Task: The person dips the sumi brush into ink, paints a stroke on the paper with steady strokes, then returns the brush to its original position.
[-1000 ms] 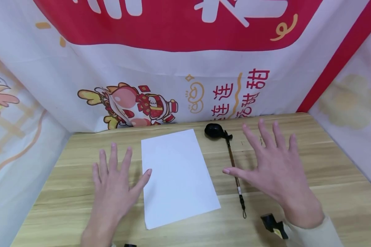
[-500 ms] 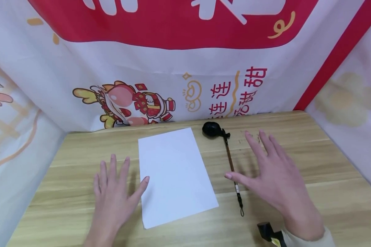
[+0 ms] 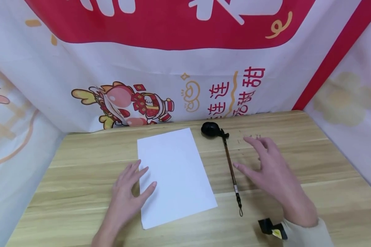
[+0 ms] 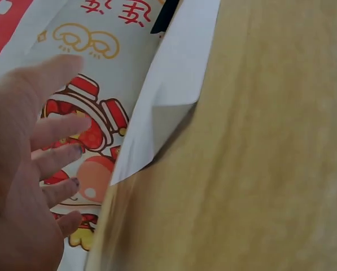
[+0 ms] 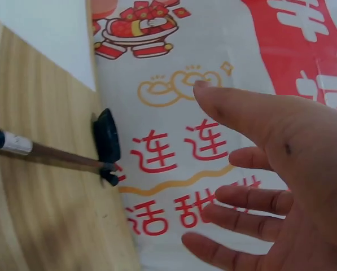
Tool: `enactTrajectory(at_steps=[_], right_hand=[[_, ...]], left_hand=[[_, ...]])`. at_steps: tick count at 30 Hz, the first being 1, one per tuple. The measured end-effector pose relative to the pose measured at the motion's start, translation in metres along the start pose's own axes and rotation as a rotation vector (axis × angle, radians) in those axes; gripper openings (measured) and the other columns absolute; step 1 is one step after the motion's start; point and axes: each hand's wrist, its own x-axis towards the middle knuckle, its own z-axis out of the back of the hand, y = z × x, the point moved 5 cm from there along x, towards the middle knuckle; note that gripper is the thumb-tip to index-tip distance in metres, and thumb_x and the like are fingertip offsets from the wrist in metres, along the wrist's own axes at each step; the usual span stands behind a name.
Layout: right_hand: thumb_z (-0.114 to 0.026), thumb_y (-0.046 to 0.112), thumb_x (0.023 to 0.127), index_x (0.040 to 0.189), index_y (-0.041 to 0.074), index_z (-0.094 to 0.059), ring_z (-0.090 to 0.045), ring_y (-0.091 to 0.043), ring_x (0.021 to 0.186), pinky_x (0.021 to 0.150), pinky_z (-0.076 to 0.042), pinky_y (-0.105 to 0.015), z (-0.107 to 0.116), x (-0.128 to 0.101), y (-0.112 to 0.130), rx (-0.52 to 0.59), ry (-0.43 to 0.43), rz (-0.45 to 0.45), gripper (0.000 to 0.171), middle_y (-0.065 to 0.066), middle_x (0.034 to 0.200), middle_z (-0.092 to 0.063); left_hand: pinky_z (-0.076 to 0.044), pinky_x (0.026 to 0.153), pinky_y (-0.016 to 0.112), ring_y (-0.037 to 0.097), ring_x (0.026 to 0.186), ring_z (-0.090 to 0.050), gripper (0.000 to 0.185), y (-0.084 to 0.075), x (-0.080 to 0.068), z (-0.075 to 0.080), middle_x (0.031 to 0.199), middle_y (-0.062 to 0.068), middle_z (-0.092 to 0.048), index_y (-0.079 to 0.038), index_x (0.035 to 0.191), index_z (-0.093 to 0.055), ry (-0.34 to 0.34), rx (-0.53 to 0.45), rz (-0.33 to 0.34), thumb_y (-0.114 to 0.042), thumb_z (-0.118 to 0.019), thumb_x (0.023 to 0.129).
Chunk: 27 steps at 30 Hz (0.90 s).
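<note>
A white sheet of paper (image 3: 176, 185) lies slightly turned on the wooden table; in the left wrist view one corner (image 4: 174, 121) curls up. My left hand (image 3: 126, 195) hovers at the sheet's left edge, thumb and index finger spread over it, holding nothing. Right of the paper lies a writing brush (image 3: 230, 161) with a brown handle and a hanging loop. Its far end rests at a small rounded black inkstone (image 3: 211, 129). My right hand (image 3: 275, 175) is just right of the brush, fingers loosely bent and apart from the handle, with nothing in it.
A white cloth backdrop (image 3: 160, 65) with red print and cartoon figures rises behind the table (image 3: 321, 164). Cloth sides close in left and right. Small dark marks (image 3: 248, 137) show on the tabletop right of the inkstone. A black wrist mount (image 3: 272, 229) sits at the right cuff.
My left hand has moved right to the paper's edge, its fingers drawing closer together. My right hand has lowered, its spread fingers now bent inward. The paper and brush lie as before.
</note>
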Motion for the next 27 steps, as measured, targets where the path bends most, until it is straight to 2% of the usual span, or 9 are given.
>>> enactTrajectory(at_steps=[3,5,11,17,22,27], right_hand=[[-0.086,0.029,0.093,0.151,0.015,-0.058,-0.068,-0.036,0.108,0.085,-0.065,-0.052,-0.008,0.002,-0.006,0.089,0.015,0.022,0.066,-0.016,0.137,-0.058],[-0.086,0.02,0.093,0.145,0.013,-0.064,-0.071,-0.037,0.11,0.085,-0.067,-0.046,-0.014,0.003,-0.01,0.178,0.037,0.038,0.057,-0.013,0.133,-0.062],[-0.086,0.0,0.087,0.131,0.009,-0.073,-0.072,-0.038,0.115,0.09,-0.066,-0.038,-0.033,0.005,-0.019,0.386,0.1,0.032,0.046,-0.011,0.127,-0.069],[-0.083,-0.006,0.087,0.126,0.007,-0.074,-0.071,-0.036,0.117,0.096,-0.065,-0.041,-0.05,0.005,-0.029,0.471,0.161,-0.009,0.043,-0.011,0.13,-0.069],[-0.075,-0.015,0.084,0.124,0.006,-0.074,-0.068,-0.035,0.121,0.098,-0.064,-0.035,-0.064,0.005,-0.037,0.566,0.192,-0.056,0.045,-0.011,0.133,-0.067],[-0.076,-0.014,0.082,0.123,0.01,-0.076,-0.069,-0.03,0.118,0.096,-0.063,-0.03,-0.072,0.004,-0.039,0.527,0.191,-0.054,0.047,-0.01,0.134,-0.068]], left_hand=[[-0.014,0.125,0.079,0.041,0.165,-0.025,0.06,0.005,0.0,-0.004,0.173,0.005,-0.043,-0.018,0.146,-0.068,0.013,-0.042,-0.034,-0.043,-0.084,0.094],[-0.016,0.124,0.079,0.041,0.164,-0.027,0.059,0.008,0.0,-0.006,0.171,0.004,-0.045,-0.019,0.144,-0.07,0.017,-0.065,-0.054,-0.038,-0.087,0.091],[-0.02,0.123,0.077,0.038,0.161,-0.033,0.062,0.022,0.0,-0.016,0.165,0.002,-0.054,-0.017,0.139,-0.073,0.045,-0.086,-0.103,-0.029,-0.094,0.082],[-0.023,0.119,0.066,0.036,0.155,-0.04,0.059,0.027,-0.001,-0.019,0.16,0.002,-0.06,-0.016,0.135,-0.076,0.041,-0.077,-0.115,-0.03,-0.095,0.08],[-0.02,0.12,0.068,0.035,0.155,-0.04,0.057,0.026,-0.001,-0.018,0.16,0.001,-0.06,-0.018,0.133,-0.077,0.034,-0.066,-0.103,-0.031,-0.095,0.08],[-0.017,0.121,0.072,0.036,0.156,-0.04,0.056,0.025,-0.001,-0.018,0.159,0.001,-0.06,-0.019,0.131,-0.077,0.022,-0.068,-0.103,-0.031,-0.096,0.079]])
